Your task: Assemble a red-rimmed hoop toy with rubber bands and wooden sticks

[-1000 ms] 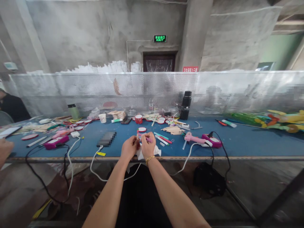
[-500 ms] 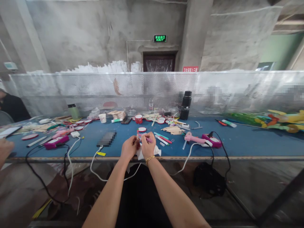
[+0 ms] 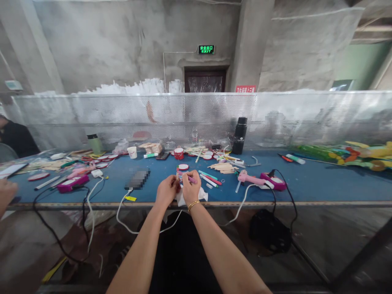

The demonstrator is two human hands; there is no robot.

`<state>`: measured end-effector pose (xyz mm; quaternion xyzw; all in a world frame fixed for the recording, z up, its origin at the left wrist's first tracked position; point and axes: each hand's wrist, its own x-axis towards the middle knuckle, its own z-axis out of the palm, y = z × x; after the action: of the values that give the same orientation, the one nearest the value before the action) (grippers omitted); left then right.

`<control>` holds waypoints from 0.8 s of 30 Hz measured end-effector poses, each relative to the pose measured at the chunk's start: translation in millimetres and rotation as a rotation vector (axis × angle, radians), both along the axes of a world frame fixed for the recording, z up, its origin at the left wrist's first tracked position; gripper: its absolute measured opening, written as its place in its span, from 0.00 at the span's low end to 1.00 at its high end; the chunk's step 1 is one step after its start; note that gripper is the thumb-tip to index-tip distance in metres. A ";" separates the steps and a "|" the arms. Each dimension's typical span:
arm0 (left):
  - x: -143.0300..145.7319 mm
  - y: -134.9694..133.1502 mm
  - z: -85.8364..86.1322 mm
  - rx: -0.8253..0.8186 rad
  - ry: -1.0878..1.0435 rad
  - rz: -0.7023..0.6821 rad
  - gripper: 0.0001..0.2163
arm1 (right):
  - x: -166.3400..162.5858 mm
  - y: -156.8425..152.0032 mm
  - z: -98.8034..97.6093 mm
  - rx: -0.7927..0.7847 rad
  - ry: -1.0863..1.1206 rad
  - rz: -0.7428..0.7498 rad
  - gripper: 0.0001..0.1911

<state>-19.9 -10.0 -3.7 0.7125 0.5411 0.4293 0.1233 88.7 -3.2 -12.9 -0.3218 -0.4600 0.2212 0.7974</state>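
My right hand [image 3: 191, 188] is closed round a purple marker [image 3: 192, 179], its tip end turned toward my left hand. Pinched in my left hand [image 3: 168, 190] is a thin coloured strip [image 3: 177, 169], with green and red at its upper end; the fingers hide its lower part. Both hands nearly touch over a crumpled white tissue [image 3: 202, 195] at the table's front edge. Just beyond them lies a red-rimmed white disc [image 3: 183, 167]. Right of my right hand are several capped markers [image 3: 211, 179] and a small white piece [image 3: 209, 185].
Wooden sticks [image 3: 223, 168] lie behind the markers. A pink glue gun [image 3: 249, 179] rests by a purple power block [image 3: 277, 182] with cables. A phone [image 3: 137, 179] is on the left. A black flask [image 3: 240, 136] stands at the back. Another person's hand [image 3: 7, 192] shows far left.
My hands stay almost in place, with the purple marker still in the right one and the strip in the left. The other person's hand at far left has shifted slightly.
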 end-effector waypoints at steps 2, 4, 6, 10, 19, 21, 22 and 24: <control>0.3 -0.6 0.5 -0.004 -0.001 -0.001 0.09 | -0.3 -0.2 0.0 0.000 0.005 0.004 0.09; 0.6 -1.2 1.1 -0.007 -0.002 0.001 0.10 | -0.6 0.2 -0.5 0.002 0.007 0.010 0.09; 0.8 -1.6 1.6 -0.011 0.000 0.003 0.10 | -0.6 0.7 -1.2 0.005 0.004 0.016 0.09; 0.5 -1.4 2.1 -0.011 0.006 0.010 0.09 | 0.2 1.2 -2.0 0.003 -0.003 0.020 0.08; -0.1 0.4 0.0 -0.018 -0.001 0.007 0.09 | -0.1 2.4 -2.4 -0.005 0.010 -0.014 0.08; 0.2 -0.1 0.7 -0.016 -0.001 0.010 0.09 | -0.2 3.1 -3.0 -0.007 0.013 -0.022 0.08; 0.4 -0.4 1.1 -0.016 0.000 0.013 0.09 | -0.3 3.4 -3.4 -0.008 0.013 -0.024 0.08; 0.8 -0.9 1.9 -0.017 0.000 0.018 0.09 | -0.2 4.1 -4.0 -0.010 0.009 -0.028 0.08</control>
<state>-19.1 -10.9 -1.8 0.7067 0.5510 0.4256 0.1256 88.5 0.9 -16.8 -0.3312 -0.4508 0.2135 0.8009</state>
